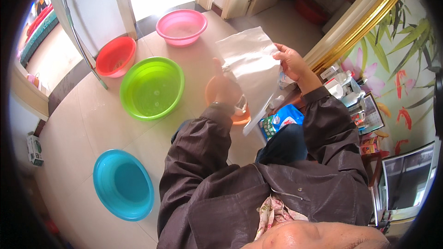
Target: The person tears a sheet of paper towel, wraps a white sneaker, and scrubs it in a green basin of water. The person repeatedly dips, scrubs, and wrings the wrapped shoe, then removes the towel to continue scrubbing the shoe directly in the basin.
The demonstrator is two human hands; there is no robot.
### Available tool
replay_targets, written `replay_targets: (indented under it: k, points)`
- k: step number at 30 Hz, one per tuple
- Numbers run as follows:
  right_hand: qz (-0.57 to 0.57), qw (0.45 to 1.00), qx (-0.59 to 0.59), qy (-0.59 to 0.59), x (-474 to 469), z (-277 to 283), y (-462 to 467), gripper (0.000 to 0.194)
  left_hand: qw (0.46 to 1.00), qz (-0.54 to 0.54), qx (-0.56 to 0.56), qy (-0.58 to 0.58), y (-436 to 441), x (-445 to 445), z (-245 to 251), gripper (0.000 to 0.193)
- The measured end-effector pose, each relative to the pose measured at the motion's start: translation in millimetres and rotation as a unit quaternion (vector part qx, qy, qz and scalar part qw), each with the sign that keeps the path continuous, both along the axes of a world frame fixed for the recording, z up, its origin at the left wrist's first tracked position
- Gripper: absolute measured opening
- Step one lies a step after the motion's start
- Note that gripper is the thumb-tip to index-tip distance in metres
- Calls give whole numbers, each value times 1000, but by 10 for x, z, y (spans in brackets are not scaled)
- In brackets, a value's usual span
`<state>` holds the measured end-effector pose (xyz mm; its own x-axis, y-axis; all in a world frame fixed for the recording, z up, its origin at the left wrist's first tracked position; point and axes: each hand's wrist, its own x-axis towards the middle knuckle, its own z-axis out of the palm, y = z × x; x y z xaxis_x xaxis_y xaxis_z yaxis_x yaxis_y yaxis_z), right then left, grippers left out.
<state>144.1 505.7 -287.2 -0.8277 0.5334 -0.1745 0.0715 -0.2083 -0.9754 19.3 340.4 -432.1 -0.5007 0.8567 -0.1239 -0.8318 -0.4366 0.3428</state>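
Observation:
A thin, shiny whitish sheet (pixel 247 64), apparently plastic, hangs in the air before me with creases across it. The upper right edge is pinched by my right hand (pixel 292 62). Motion blur covers my left hand (pixel 224 84), which is beside the sheet's left edge; whether its fingers grip anything is unclear. Beneath that hand stands an orange basin (pixel 238 121) on the floor, mostly hidden, with something whitish showing at its right side. By my right knee sits a blue and green plastic packet (pixel 282 119) bearing writing.
Left of me on the tiled floor (pixel 114 128) are basins: green (pixel 152 88), pink (pixel 181 29), red (pixel 117 57) and blue (pixel 123 185). A mop handle (pixel 81 46) leans by the doorway. Bottles (pixel 341 84) and a screen (pixel 410 176) crowd the right side.

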Motion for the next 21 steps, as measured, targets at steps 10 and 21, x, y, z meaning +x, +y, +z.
replay_targets:
  k: [10,21]
  points:
    - [-6,999,31,-11,40,-343,-168,57,996,-47,-53,54,-133,98,200,60]
    - [-129,934,331,-36,113,-455,-12,74,987,-140,78,-13,-371,337,842,54]
